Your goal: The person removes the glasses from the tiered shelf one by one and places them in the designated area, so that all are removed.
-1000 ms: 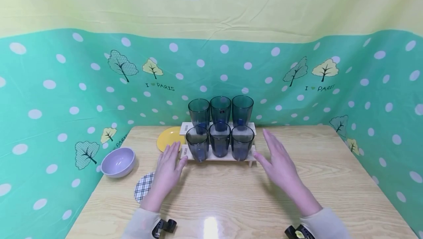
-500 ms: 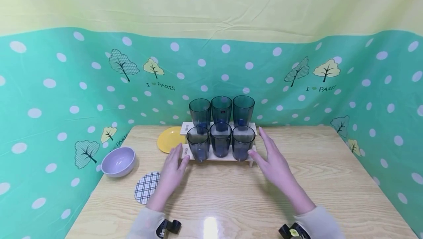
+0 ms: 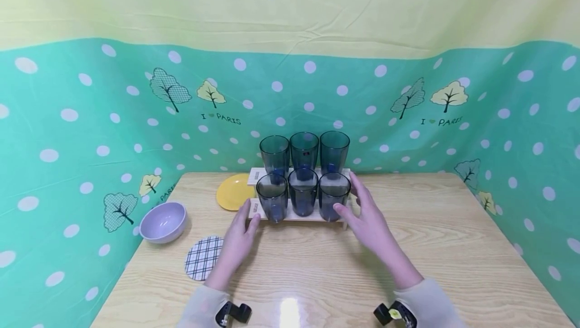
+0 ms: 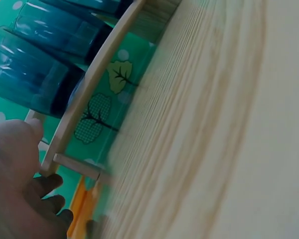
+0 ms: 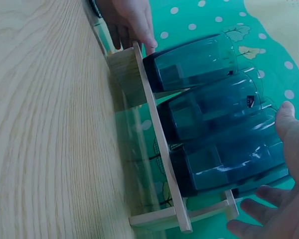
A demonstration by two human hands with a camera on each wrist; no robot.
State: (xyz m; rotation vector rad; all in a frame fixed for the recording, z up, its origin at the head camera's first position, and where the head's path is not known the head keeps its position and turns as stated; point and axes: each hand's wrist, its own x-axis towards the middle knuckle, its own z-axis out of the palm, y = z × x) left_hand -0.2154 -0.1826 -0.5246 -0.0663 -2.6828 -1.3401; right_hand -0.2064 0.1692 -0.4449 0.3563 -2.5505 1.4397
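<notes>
Tinted tumblers stand upright in two rows of three on a two-tier wooden rack (image 3: pixel 294 216). My left hand (image 3: pixel 237 240) is at the rack's left end; in the left wrist view its thumb is beside the front shelf's end, fingers loosely bent below. Whether it touches the wood, I cannot tell. My right hand (image 3: pixel 369 222) is beside the front-right tumbler (image 3: pixel 334 197), its thumb in front and its fingers to the right and behind. In the right wrist view those fingers (image 5: pixel 259 211) are spread around the tumbler without visibly closing on it.
Left of the rack lies a yellow plate (image 3: pixel 234 192), partly behind it. A lilac bowl (image 3: pixel 163 223) stands at the table's left edge. A plaid round coaster (image 3: pixel 201 258) lies beside my left forearm. A dotted green curtain (image 3: pixel 308 86) hangs behind the table (image 3: pixel 317 277).
Both hands have moved inward: the left one rightward to the rack's left end, the right one leftward to the front-right tumbler. Tumblers and rack have stayed in place.
</notes>
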